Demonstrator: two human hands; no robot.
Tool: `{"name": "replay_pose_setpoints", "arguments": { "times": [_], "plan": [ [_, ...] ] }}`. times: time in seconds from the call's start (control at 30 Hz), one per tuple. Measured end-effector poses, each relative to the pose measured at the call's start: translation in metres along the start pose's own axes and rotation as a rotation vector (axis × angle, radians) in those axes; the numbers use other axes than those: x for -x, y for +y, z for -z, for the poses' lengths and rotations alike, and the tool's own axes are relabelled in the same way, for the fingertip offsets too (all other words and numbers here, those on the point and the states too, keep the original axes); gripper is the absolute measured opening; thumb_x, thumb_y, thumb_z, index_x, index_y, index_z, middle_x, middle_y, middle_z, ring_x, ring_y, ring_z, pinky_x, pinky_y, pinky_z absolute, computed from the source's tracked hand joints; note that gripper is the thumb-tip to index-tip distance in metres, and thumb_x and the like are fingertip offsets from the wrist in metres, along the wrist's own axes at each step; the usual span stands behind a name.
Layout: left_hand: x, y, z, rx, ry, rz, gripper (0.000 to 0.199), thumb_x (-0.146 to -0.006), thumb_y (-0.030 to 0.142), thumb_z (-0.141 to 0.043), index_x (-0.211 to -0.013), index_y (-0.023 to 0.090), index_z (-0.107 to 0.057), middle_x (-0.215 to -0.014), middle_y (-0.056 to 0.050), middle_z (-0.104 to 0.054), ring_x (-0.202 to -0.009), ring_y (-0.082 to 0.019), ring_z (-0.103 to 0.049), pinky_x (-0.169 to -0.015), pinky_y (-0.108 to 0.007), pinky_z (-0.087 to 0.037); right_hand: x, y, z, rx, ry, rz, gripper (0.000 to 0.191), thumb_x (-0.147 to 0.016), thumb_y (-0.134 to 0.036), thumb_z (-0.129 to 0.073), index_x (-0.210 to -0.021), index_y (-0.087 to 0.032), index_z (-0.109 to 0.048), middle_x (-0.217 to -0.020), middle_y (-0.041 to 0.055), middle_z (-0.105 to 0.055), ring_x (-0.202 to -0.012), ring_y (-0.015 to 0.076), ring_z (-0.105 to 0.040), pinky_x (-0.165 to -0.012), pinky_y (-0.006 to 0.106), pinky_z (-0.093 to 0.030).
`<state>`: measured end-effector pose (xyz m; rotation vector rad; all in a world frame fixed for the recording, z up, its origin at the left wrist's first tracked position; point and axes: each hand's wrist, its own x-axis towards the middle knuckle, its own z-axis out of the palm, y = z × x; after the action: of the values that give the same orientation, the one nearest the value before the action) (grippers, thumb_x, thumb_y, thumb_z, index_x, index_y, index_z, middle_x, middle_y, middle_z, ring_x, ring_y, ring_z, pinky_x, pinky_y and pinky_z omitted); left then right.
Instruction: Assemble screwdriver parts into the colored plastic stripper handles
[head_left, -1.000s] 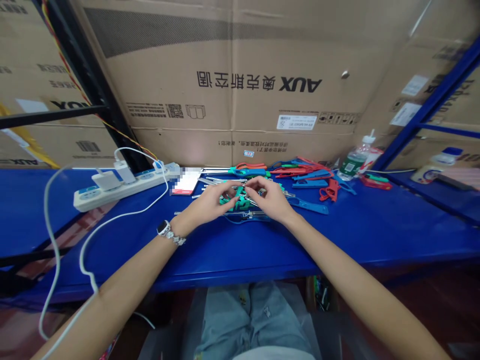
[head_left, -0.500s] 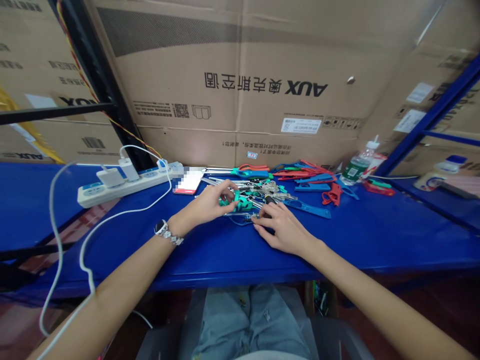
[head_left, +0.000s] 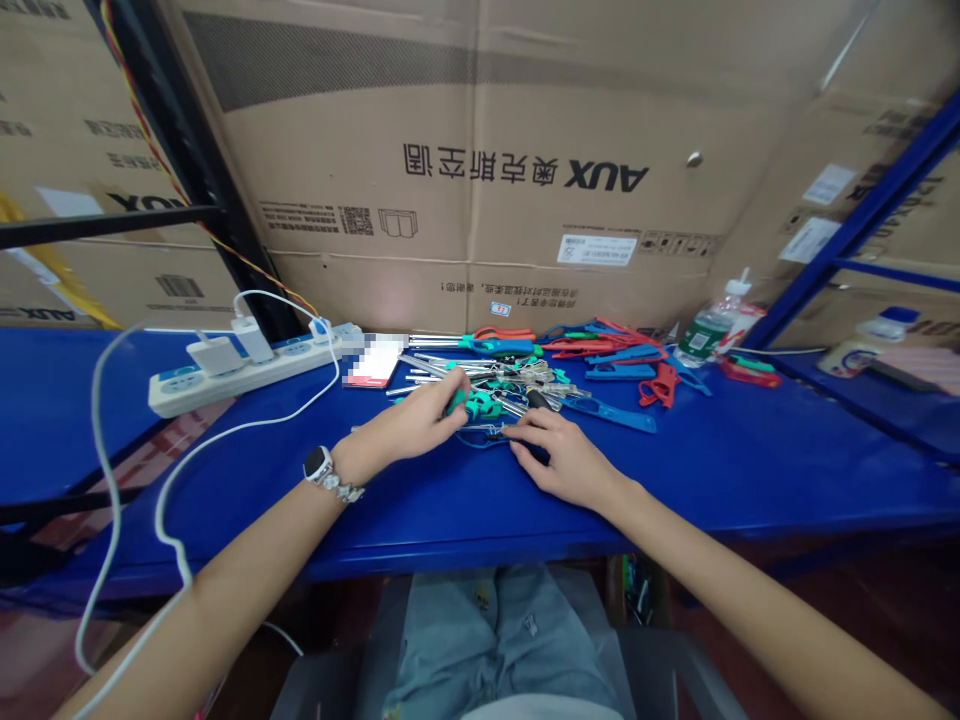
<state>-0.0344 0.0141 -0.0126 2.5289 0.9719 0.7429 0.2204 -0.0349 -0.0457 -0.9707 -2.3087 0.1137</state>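
Blue table, parts spread loose beneath two hands

Cardboard boxes [head_left: 337, 130] stand behind the blue table [head_left: 720, 470], with a white power strip [head_left: 217, 390] at its left. Near the middle, the left hand [head_left: 420, 420] has its thumb and fingers drawn together around a small green piece [head_left: 454, 402], held just above green parts [head_left: 484, 404] and metal rods [head_left: 420, 378]. The right hand [head_left: 566, 460] rests low, fingers narrowly spaced at a thin metal piece [head_left: 495, 430]; its fingertips are too small to tell whether they pinch it.

Judging by the layout, things are only partway along: at the back, blue handles [head_left: 504, 347] appear joined to rods, while most pieces lie unjoined, including blue casings [head_left: 615, 414] and red casings [head_left: 658, 388] to the right.
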Motion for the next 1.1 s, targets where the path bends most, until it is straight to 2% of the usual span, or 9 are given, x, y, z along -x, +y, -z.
{"name": "replay_pose_setpoints", "arguments": {
  "times": [0.13,0.33,0.47,0.57,0.8,1.1],
  "plan": [
    [0.0,0.008,-0.004,-0.043,-0.043,-0.055,0.019,-0.085,0.008,-0.036,-0.087,0.021,-0.05,-0.08,-0.002,-0.058,-0.072,-0.018,-0.053,-0.069,-0.034,-0.042,0.0,-0.001,-0.001,-0.038,0.056,-0.046,0.025,-0.097,-0.017,-0.055,-0.11,-0.019,-0.076,-0.101,0.0096,-0.075,-0.094,0.0235,-0.069,-0.087,0.04,-0.059],
    [0.001,0.005,-0.005,-0.073,-0.122,-0.111,0.022,-0.078,0.013,-0.052,-0.092,0.019,-0.068,-0.088,-0.005,-0.066,-0.08,-0.021,-0.062,-0.075,-0.037,-0.049,0.0,0.0,-0.002,-0.042,0.075,-0.068,0.024,-0.096,-0.017,-0.055,-0.104,-0.018,-0.077,-0.099,0.0097,-0.076,-0.093,0.0236,-0.07,-0.086,0.041,-0.059],
    [-0.001,-0.002,-0.008,-0.046,-0.12,-0.123,0.013,-0.087,0.024,-0.06,-0.089,0.02,-0.072,-0.099,-0.007,-0.064,-0.083,-0.02,-0.063,-0.079,-0.036,-0.052,-0.001,0.0,-0.002,-0.057,0.111,-0.074,0.021,-0.095,-0.016,-0.056,-0.098,-0.018,-0.076,-0.096,0.0093,-0.077,-0.091,0.0231,-0.072,-0.085,0.039,-0.059],
    [-0.004,-0.006,-0.011,-0.012,-0.13,-0.127,0.015,-0.091,0.03,-0.063,-0.089,0.021,-0.076,-0.099,-0.006,-0.062,-0.083,-0.018,-0.063,-0.078,-0.033,-0.052,-0.002,-0.001,-0.002,-0.067,0.122,-0.09,0.019,-0.093,-0.014,-0.056,-0.093,-0.019,-0.074,-0.092,0.0084,-0.077,-0.089,0.0225,-0.073,-0.084,0.037,-0.059],
    [-0.009,-0.009,-0.018,-0.031,-0.173,-0.145,0.018,-0.094,0.025,-0.06,-0.092,0.02,-0.077,-0.094,-0.006,-0.065,-0.082,-0.017,-0.062,-0.076,-0.03,-0.051,-0.002,-0.002,-0.004,-0.058,0.098,-0.084,0.017,-0.09,-0.013,-0.058,-0.086,-0.018,-0.074,-0.091,0.0085,-0.075,-0.086,0.0225,-0.071,-0.083,0.037,-0.057],
    [-0.008,-0.011,-0.021,-0.037,-0.173,-0.155,0.014,-0.094,0.022,-0.063,-0.094,0.019,-0.076,-0.095,-0.006,-0.065,-0.085,-0.019,-0.063,-0.079,-0.033,-0.051,-0.005,-0.002,-0.005,-0.093,0.094,-0.125,0.016,-0.088,-0.013,-0.059,-0.082,-0.018,-0.073,-0.088,0.0077,-0.074,-0.082,0.0221,-0.07,-0.078,0.037,-0.056]
  ]
}}
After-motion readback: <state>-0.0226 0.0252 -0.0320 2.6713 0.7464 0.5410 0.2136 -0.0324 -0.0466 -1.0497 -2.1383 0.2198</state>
